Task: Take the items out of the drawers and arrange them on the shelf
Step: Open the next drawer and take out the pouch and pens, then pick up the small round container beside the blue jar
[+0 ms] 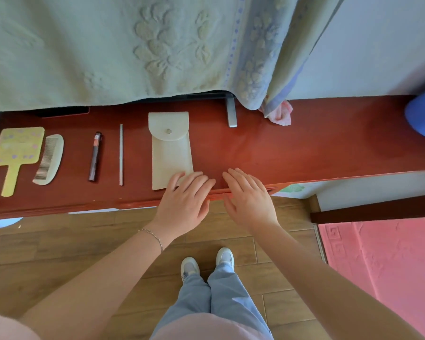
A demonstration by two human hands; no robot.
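On the red-brown wooden shelf (268, 146), a yellow paddle-shaped hand mirror (16, 152) lay farthest left, with a cream plastic comb (49, 159) just beside it. Next came a dark brown slim tube (95, 156), then a thin grey stick (121, 154), apart from each other. A cream fabric pouch with a snap flap (169, 148) followed. The left hand (184, 200) rested flat, fingers straight, on the pouch's near corner. The right hand (248, 197) lay spread on the shelf edge, holding nothing.

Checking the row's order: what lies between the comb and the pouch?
In the head view, a dark tube and a thin grey stick.
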